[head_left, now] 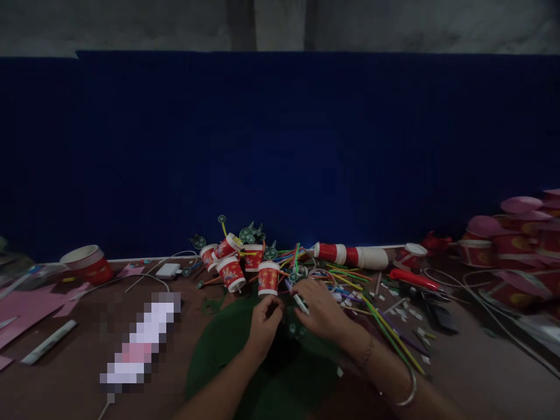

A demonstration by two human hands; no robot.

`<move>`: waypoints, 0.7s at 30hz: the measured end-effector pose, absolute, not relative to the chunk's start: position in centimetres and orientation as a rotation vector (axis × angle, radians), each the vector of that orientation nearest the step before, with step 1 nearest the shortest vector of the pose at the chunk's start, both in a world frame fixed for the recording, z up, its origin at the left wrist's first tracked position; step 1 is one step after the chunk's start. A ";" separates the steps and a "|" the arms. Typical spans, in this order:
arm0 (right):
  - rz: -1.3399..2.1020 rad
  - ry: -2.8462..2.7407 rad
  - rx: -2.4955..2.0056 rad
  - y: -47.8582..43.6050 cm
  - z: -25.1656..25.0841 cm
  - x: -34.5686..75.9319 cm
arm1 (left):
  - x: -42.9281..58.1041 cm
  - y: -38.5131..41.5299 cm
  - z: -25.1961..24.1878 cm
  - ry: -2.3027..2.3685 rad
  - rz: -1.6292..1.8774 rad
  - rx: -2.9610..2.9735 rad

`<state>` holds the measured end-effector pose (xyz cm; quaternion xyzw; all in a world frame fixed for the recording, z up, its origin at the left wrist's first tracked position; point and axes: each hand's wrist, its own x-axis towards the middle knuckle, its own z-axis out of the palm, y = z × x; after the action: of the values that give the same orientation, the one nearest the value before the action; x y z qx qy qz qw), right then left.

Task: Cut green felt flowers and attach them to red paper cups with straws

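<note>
Close work over the green sheet (227,353) on the desk (56,388).
My right grip (321,312) pinched a white tool (301,303). My left grip (265,318) curled beside it, and I couldn't tell whether it held anything. In such dim light, a slip might have knocked the paper cups (268,279) just beyond.

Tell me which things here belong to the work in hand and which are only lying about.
In hand: left hand and right hand over the green sheet; white stick in the right hand; red cups and coloured straws just beyond.
Lying about: stack of cups on its side, red-handled tool, pink paper, white box.
</note>
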<state>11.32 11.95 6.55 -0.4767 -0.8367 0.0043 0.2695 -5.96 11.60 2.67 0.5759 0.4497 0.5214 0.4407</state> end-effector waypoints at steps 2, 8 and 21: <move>0.026 -2.223 -1.163 11.5 5.7 10.0 | -6.0 11.5 2.7 1.053 1.276 1.430; 0.719 -1.706 -1.224 12.0 4.1 8.9 | -6.1 11.3 2.8 1.015 1.309 1.393; 1.053 -1.498 -1.199 12.3 4.2 9.0 | -6.2 11.8 2.5 1.183 1.346 1.525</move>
<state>8.96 12.28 4.19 -0.4869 -0.6083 0.4273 0.4585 -6.17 11.80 2.51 0.5984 0.4643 0.5280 0.3841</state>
